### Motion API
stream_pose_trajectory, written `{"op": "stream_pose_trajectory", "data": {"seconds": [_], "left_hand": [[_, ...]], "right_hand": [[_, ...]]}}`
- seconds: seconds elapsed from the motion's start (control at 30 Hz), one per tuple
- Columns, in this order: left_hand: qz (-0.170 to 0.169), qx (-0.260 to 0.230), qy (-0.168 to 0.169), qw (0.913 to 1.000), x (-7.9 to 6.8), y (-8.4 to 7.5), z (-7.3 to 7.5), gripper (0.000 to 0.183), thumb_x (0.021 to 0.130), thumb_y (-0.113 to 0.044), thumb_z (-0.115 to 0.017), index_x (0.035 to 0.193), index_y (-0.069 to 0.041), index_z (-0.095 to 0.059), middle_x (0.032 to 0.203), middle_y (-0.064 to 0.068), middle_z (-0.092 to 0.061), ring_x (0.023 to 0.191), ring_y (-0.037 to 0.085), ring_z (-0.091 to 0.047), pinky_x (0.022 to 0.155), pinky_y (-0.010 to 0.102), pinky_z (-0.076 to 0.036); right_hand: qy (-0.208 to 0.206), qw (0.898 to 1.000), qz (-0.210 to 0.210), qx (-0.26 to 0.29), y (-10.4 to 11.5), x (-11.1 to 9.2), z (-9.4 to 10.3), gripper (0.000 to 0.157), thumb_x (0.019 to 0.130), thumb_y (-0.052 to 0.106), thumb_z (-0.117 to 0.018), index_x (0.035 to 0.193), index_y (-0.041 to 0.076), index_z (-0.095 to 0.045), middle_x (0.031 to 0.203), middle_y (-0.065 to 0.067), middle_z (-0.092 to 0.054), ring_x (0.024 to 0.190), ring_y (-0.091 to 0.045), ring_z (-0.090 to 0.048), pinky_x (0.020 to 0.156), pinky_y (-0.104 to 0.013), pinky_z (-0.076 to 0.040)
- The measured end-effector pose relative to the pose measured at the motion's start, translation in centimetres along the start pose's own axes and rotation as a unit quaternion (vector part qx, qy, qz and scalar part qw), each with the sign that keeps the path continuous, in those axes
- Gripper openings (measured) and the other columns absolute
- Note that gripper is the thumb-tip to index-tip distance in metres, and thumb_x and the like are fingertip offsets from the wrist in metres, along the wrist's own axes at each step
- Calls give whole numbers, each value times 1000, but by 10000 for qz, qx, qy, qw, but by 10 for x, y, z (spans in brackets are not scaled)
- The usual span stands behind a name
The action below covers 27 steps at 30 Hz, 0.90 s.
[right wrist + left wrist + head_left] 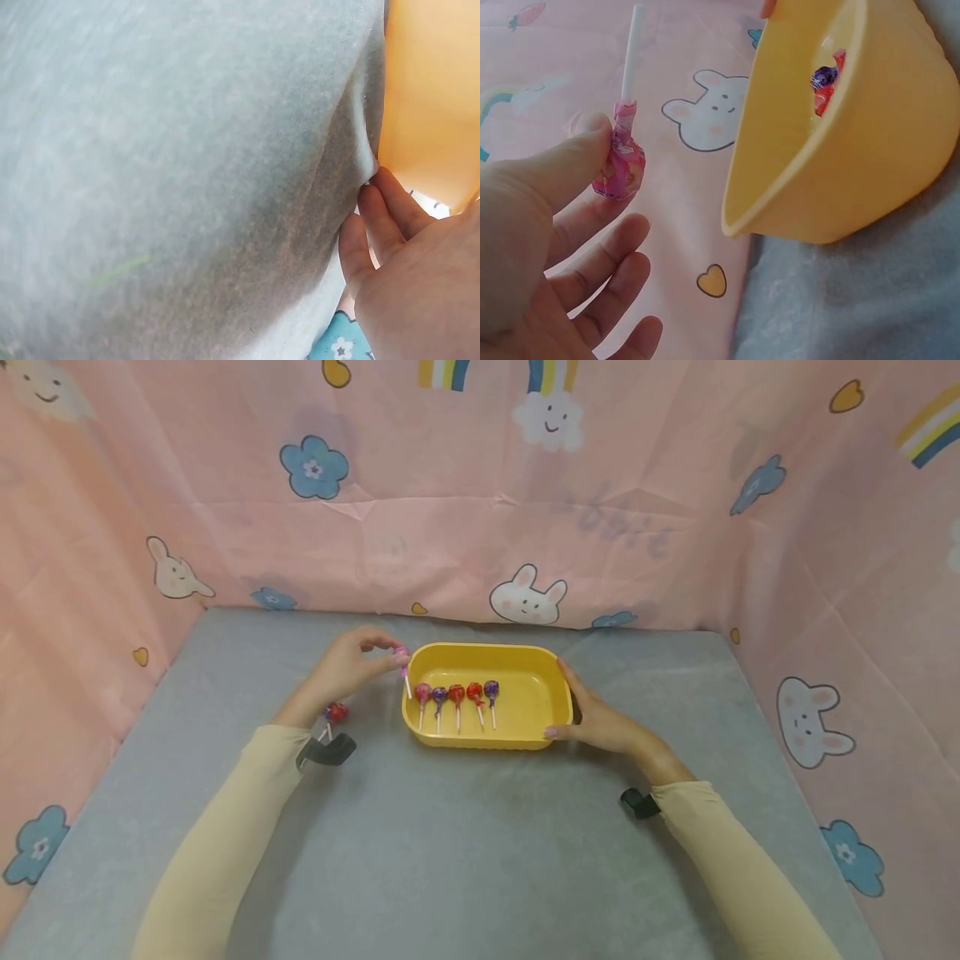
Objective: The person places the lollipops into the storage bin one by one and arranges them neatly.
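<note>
Between thumb and forefinger, my left hand (352,656) pinches a pink-wrapped lollipop (620,169), held just outside the left end of a yellow plastic tray (487,742). In the head view its white stick points down. Inside the tray, a row of several lollipops lies toward the left: a pink one (423,692), a purple one (439,694), red ones (457,693) and another purple one (491,688). My right hand (603,722) grips the tray's right end, thumb at the near corner and fingers along the side wall.
Beside my left wrist, a red lollipop (339,712) lies on the grey cloth-covered table (480,843), with a purple wrapper showing next to it, partly hidden by the wrist strap (330,750). A pink patterned curtain (450,543) surrounds the table's back and sides.
</note>
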<state>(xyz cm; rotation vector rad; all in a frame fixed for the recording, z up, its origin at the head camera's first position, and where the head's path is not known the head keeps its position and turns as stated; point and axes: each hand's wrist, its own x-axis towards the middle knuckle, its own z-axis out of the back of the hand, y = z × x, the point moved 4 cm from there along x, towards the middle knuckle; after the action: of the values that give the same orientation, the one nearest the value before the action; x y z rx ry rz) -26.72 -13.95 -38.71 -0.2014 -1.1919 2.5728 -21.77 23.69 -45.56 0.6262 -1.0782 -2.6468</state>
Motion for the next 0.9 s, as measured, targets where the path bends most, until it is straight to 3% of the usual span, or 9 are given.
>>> {"op": "stream_pose_trajectory", "data": {"seconds": [0.23,0.53,0.9], "left_hand": [[-370,-67,90,9993,5,-14,0,32,90,-36,-72,114,-14,-71,119,6,-66,122,29,-56,114,53,-37],[-589,-123,67,9982,15,-33,1,24,90,-30,-73,106,-13,-72,120,7,-67,121,28,-57,115,53,-37],[-621,-181,234,9976,25,-52,-6,21,90,-30,-73,105,-14,-72,117,5,-67,121,26,-57,115,51,-36]], "right_hand": [[-39,10000,-66,-5,-1,-1,0,120,83,47,-77,157,31,16,169,-7,8,156,-35,-2,124,-62,-9],[-29,10000,54,51,-2,0,-1,120,84,45,-77,157,32,17,169,-6,9,156,-34,-1,124,-62,-8],[-47,9999,-2,96,-3,1,-2,121,82,46,-78,157,33,16,169,-5,9,157,-32,-2,124,-61,-9]]}}
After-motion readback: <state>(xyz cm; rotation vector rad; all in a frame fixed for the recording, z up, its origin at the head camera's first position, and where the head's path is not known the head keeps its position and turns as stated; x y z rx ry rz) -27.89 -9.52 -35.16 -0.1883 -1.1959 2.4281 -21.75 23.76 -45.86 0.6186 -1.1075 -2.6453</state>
